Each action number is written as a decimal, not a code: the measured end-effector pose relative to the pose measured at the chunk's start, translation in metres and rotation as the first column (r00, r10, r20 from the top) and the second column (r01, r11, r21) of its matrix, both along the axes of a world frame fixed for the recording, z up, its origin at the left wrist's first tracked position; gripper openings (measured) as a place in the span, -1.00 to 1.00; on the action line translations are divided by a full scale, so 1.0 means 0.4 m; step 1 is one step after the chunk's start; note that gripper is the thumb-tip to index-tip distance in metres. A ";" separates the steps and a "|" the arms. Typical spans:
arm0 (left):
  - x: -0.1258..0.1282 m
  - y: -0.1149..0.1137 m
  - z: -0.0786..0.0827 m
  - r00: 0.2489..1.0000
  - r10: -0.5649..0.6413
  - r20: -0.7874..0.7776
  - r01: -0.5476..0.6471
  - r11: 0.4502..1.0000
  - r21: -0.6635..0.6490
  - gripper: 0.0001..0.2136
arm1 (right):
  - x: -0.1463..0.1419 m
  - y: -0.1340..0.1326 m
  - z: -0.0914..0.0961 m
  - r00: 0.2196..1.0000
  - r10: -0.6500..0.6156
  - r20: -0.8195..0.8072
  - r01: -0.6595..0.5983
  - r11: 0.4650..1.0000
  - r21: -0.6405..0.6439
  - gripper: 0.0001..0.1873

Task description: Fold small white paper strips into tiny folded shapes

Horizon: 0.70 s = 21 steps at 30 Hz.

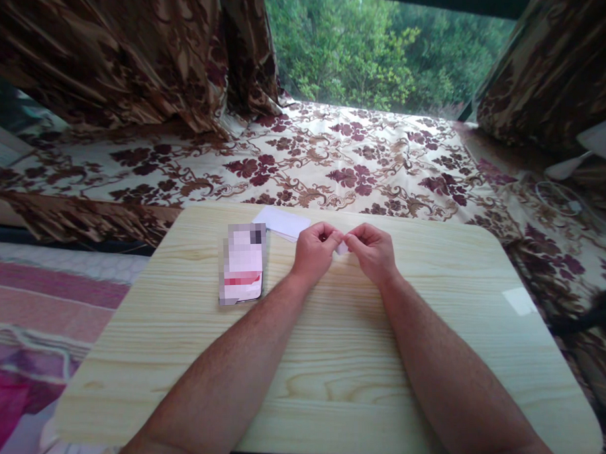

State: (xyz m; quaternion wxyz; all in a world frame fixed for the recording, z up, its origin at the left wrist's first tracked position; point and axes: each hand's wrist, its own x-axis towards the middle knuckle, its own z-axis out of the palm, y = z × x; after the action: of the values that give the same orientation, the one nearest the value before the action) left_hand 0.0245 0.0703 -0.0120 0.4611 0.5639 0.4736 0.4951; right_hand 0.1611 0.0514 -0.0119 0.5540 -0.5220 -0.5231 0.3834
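Both my hands meet over the far middle of a pale wooden table (337,358). My left hand (314,248) and my right hand (371,248) are curled, and their fingertips pinch a small white piece of paper (341,247) between them. Most of that piece is hidden by the fingers. A sheet of white paper (283,222) lies flat just beyond my left hand. A phone (242,263) with a lit screen lies on the table to the left of my left hand.
A floral cloth (340,159) covers the ledge behind the table, with brown patterned curtains (128,54) on both sides of a window onto green trees. A white cable (555,195) lies at the right. A pink patterned bedcover (42,315) lies at the left.
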 end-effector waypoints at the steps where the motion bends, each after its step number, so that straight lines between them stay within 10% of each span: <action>1: 0.000 0.000 0.000 1.000 0.000 -0.001 0.000 1.000 0.001 -0.82 | 0.000 0.000 0.001 1.000 -0.004 0.006 0.004 1.000 -0.001 -0.80; 21: 0.003 -0.007 0.009 0.999 -0.040 -0.011 0.040 0.999 0.021 -0.80 | 0.003 0.003 0.006 0.999 -0.032 -0.010 0.032 0.999 0.002 -0.87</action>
State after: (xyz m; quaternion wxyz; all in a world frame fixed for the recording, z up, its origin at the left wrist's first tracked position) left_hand 0.0258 0.0673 -0.0084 0.4622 0.5809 0.4594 0.4878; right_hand 0.1624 0.0524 -0.0096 0.5632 -0.5279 -0.5123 0.3764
